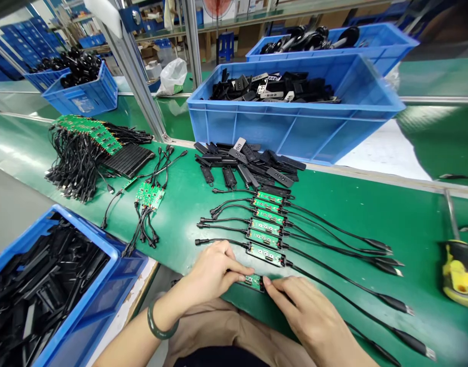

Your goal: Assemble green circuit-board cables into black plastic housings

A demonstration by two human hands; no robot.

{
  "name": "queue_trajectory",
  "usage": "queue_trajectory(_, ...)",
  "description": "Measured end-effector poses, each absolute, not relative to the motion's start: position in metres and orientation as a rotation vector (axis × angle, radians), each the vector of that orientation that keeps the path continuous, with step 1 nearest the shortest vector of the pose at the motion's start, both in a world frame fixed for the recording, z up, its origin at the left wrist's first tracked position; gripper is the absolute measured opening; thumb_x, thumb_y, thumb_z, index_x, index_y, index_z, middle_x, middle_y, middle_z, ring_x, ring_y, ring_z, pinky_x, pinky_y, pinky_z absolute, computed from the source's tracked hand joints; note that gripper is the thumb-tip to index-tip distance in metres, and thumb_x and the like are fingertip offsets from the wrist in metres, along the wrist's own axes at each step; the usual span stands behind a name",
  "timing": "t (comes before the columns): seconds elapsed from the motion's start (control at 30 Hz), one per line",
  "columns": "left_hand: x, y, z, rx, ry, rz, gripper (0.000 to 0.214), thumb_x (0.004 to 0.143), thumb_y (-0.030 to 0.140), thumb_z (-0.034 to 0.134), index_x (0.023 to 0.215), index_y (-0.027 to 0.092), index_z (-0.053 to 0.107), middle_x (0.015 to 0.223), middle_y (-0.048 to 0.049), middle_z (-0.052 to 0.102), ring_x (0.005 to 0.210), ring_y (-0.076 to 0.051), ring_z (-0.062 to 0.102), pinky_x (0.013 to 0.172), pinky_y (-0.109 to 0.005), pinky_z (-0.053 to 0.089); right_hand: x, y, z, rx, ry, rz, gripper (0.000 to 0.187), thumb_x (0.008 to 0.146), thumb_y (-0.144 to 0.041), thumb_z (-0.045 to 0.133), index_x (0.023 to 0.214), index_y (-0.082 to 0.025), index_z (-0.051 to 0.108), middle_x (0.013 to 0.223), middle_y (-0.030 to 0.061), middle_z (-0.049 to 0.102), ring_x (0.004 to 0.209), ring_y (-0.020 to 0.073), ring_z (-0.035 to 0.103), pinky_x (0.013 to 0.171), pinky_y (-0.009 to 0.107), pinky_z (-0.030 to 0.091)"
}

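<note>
My left hand (213, 272) and my right hand (308, 313) meet at the near edge of the green bench, fingertips pinched from both sides on a small green circuit board (254, 281) with black cables. Just beyond it lies a row of several similar boards seated in black housings (267, 227), their cables trailing left and right. A heap of black plastic housing shells (249, 163) lies behind that row. A green bangle sits on my left wrist.
A large blue crate (295, 127) of black shells stands behind the heap. Bundled boards with cables (88, 148) lie at the left, loose ones (149, 196) nearer. A blue bin (115, 255) of black parts sits at lower left. A yellow electric screwdriver (461, 272) rests far right.
</note>
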State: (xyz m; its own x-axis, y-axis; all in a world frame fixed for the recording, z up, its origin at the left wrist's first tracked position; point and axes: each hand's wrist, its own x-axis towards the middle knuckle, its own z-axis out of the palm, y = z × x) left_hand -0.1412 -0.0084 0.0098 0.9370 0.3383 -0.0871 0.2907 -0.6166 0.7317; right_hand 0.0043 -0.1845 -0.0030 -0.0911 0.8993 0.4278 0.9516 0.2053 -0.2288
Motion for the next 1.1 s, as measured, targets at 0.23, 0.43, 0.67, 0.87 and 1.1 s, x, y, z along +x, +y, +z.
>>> queue_trajectory(0.23,-0.140,-0.008,0.014,2.305,0.470,0.047,0.024,0.081,0.021,0.075,0.104,0.030,0.076,0.082,-0.0023,0.061,0.080,-0.016,0.056,0.071,-0.026,0.042,-0.012,-0.174,0.012,-1.786,-2.319,-0.480,0.042,0.074,0.005,0.034,0.096,0.004,0.070,0.074,0.0159,0.063,0.068,0.0264,0.058,0.061,0.040,0.051)
queue_trajectory(0.43,-0.142,-0.012,0.015,2.311,0.474,0.094,0.025,0.079,0.019,0.077,0.103,0.027,0.076,0.081,-0.0015,0.064,0.081,-0.016,0.059,0.076,-0.027,0.046,0.004,-0.172,0.003,-1.788,-2.017,-0.227,0.029,0.096,-0.013,0.039,0.109,-0.011,0.065,0.090,0.0120,0.069,0.077,0.0218,0.064,0.065,0.033,0.055)
queue_trajectory(0.67,-0.168,-0.007,0.033,2.067,0.494,0.135,0.044,0.070,0.003,0.076,0.110,0.018,0.066,0.104,-0.0032,0.068,0.093,-0.016,0.064,0.078,-0.022,0.051,-0.003,-0.175,-0.016,-1.701,-1.951,-0.108,0.036,0.095,-0.008,0.037,0.118,-0.019,0.063,0.099,0.0111,0.066,0.084,0.0207,0.064,0.071,0.033,0.054)
queue_trajectory(0.87,-0.183,-0.011,0.028,2.005,0.709,0.157,0.013,0.080,0.008,0.070,0.087,0.018,0.076,0.080,-0.0001,0.076,0.070,-0.013,0.068,0.066,-0.020,0.050,-0.005,-0.172,-0.021,-1.692,-1.967,-0.286,0.040,0.090,-0.003,0.035,0.105,-0.019,0.070,0.095,0.0130,0.066,0.082,0.0232,0.061,0.067,0.035,0.050)
queue_trajectory(1.1,-0.185,-0.023,0.021,2.147,0.526,0.318,0.020,0.093,0.017,0.057,0.100,0.019,0.075,0.092,-0.0051,0.076,0.081,-0.016,0.069,0.074,-0.024,0.053,-0.006,-0.170,-0.018,-1.687,-1.945,-0.264,0.039,0.088,-0.001,0.037,0.103,-0.016,0.070,0.092,0.0131,0.065,0.082,0.0226,0.060,0.066,0.033,0.049)
